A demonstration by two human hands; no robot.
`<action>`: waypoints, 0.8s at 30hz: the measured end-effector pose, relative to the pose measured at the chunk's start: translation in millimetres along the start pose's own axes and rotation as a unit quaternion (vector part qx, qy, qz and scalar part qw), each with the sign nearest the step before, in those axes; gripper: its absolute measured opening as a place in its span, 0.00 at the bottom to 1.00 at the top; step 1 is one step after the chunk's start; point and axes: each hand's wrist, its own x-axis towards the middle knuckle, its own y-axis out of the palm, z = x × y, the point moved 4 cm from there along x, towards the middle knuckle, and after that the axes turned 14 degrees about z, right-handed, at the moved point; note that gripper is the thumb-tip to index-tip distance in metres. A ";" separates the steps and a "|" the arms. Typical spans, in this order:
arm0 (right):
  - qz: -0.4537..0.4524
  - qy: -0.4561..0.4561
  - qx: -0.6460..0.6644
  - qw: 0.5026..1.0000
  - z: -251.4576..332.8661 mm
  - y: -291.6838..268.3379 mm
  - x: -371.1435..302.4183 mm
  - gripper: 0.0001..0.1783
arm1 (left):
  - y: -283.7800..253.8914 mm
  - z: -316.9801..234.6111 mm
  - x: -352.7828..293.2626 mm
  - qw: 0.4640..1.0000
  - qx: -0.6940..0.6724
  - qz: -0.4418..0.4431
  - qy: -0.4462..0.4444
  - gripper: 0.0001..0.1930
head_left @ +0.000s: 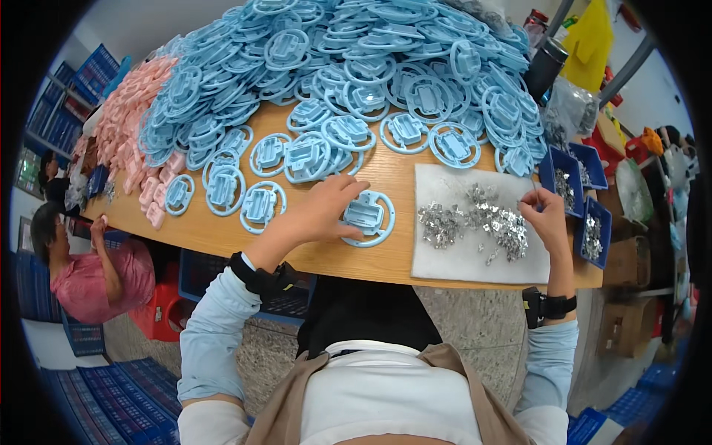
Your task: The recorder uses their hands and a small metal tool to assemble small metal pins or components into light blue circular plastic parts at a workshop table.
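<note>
On the left, a co-worker in a pink shirt (pixel 107 288) was just beside a red plastic stool (pixel 162 305), above blue crates (pixel 111 400). Rightward, a black bottle (pixel 546 67) stood near a yellow bag (pixel 591 43), with cardboard boxes (pixel 625 326) lower down.

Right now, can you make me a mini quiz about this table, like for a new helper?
1. Which hand is at a light blue ring-shaped part near the table's front edge: left or right?
2. True or false: the pink parts lie to the left of the big blue heap.
3. Fill in the colour: small silver metal pieces lie on a ____ pad.

Key:
1. The left hand.
2. True.
3. White.
</note>
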 end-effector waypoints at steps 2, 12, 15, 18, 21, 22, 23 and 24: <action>0.026 -0.018 0.009 0.999 21.3 16.0 0.9 0.05 | 8.0 3.8 6.0 0.999 0.013 0.001 0.031 0.37; 0.131 -0.059 -0.081 0.986 55.0 103.5 55.7 0.07 | 18.5 -9.5 9.9 0.976 -0.179 -0.095 -0.082 0.34; 0.115 -0.105 -0.125 0.980 53.9 114.8 64.8 0.08 | 29.9 0.9 7.3 0.946 -0.247 -0.185 -0.103 0.35; 0.089 -0.066 -0.105 0.988 49.9 106.3 64.5 0.11 | 38.3 18.7 3.2 0.891 -0.411 -0.153 -0.119 0.35; 0.081 -0.035 -0.101 0.991 51.2 106.3 60.6 0.11 | 42.1 26.2 -1.2 0.842 -0.518 -0.094 -0.117 0.27; 0.079 -0.036 -0.105 0.991 52.5 107.6 59.7 0.10 | 41.9 25.7 -2.6 0.834 -0.527 -0.109 -0.121 0.23; 0.088 -0.063 -0.129 0.986 51.8 109.8 60.4 0.09 | 40.3 20.7 -3.1 0.807 -0.566 -0.136 -0.102 0.23; 0.095 -0.089 -0.148 0.980 50.2 115.0 62.7 0.08 | 35.9 13.6 -4.2 0.778 -0.601 -0.160 -0.084 0.23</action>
